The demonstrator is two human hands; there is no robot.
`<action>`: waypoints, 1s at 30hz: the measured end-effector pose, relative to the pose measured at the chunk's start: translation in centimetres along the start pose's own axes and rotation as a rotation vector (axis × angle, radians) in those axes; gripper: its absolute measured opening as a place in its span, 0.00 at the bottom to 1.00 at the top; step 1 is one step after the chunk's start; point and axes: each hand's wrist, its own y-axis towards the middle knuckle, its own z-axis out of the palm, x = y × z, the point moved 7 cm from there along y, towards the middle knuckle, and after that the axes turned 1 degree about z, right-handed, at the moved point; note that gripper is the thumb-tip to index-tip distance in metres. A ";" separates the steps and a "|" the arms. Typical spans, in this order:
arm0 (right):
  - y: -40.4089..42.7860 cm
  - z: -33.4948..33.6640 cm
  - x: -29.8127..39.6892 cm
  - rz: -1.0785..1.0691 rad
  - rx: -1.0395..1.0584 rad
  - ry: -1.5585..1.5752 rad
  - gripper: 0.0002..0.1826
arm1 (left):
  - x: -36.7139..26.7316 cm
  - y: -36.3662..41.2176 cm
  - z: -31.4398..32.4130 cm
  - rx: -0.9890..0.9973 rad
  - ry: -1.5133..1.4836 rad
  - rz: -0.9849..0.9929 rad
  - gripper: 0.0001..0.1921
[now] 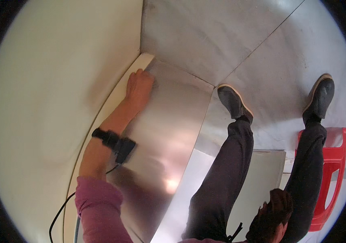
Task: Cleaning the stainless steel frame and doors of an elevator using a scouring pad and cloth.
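My left hand (pixel 140 86) is against the cream skirting board (pixel 118 95) at the foot of the wall, close to the corner. Its fingers are curled with the back of the hand towards me, so whatever may be under them is hidden. A black device on a strap (pixel 115 144) is around my left forearm, and a black cable (pixel 58 214) runs from it. Low in the view, beside my right leg, a small part of my right hand (pixel 279 234) shows at a dark brown crumpled thing (pixel 271 209), perhaps a cloth. Its grip is unclear.
A cream wall (pixel 54 100) rises along the left. Large grey floor tiles (pixel 188 36) meet at dark joints. My dark shoes (pixel 232 101) stand on them, legs apart. A red plastic stool (pixel 332 179) is behind my right leg. A pale greenish panel (pixel 264 173) shows between my legs.
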 end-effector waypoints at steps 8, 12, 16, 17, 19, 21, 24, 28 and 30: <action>0.6 0.7 0.7 0.023 0.009 0.017 0.20 | 0.5 6.1 2.2 -0.137 -0.021 -0.137 0.04; -0.1 0.1 0.7 0.025 -0.014 0.008 0.20 | -1.3 2.2 3.1 0.047 -0.088 -0.057 0.04; 0.0 -0.1 1.0 0.021 -0.033 0.003 0.20 | -1.4 2.7 0.8 -0.003 -0.025 -0.008 0.06; 0.1 0.0 1.3 0.018 -0.028 -0.001 0.20 | -0.6 3.6 0.6 0.013 -0.020 -0.081 0.05; 0.3 0.0 1.6 0.024 -0.036 -0.002 0.20 | 0.1 6.0 1.2 0.002 -0.029 -0.135 0.05; 0.3 0.5 1.6 0.039 -0.031 -0.001 0.20 | 0.7 6.3 2.0 -0.092 -0.038 -0.167 0.05; 0.2 0.6 1.5 0.051 -0.045 0.003 0.19 | -0.9 6.9 3.7 0.031 -0.183 -0.177 0.06; 0.1 0.2 1.9 0.064 -0.029 0.000 0.19 | -7.3 3.4 5.7 0.108 -0.222 0.008 0.07; 0.1 0.1 1.8 0.057 -0.024 0.006 0.19 | -5.2 4.0 3.9 -0.166 -0.181 -0.099 0.06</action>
